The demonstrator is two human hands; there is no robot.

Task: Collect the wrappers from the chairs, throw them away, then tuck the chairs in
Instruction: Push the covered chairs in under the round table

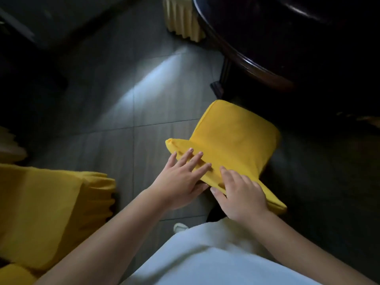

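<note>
A chair in a yellow fabric cover (pixel 234 138) stands in front of me, its seat reaching under the dark round table (pixel 257 64). My left hand (pixel 181 177) grips the top edge of its backrest, fingers over the top and thumb behind. My right hand (pixel 238 192) holds the same edge a little to the right, in the same grip. No wrapper is visible on the seat or in either hand.
A second yellow-covered chair (pixel 47 212) stands close at my lower left. Another pleated yellow chair skirt (pixel 183 19) shows at the top, beside the table rim. Grey tiled floor (pixel 115 103) lies between them. A table leg (pixel 222 79) stands just beyond the held chair.
</note>
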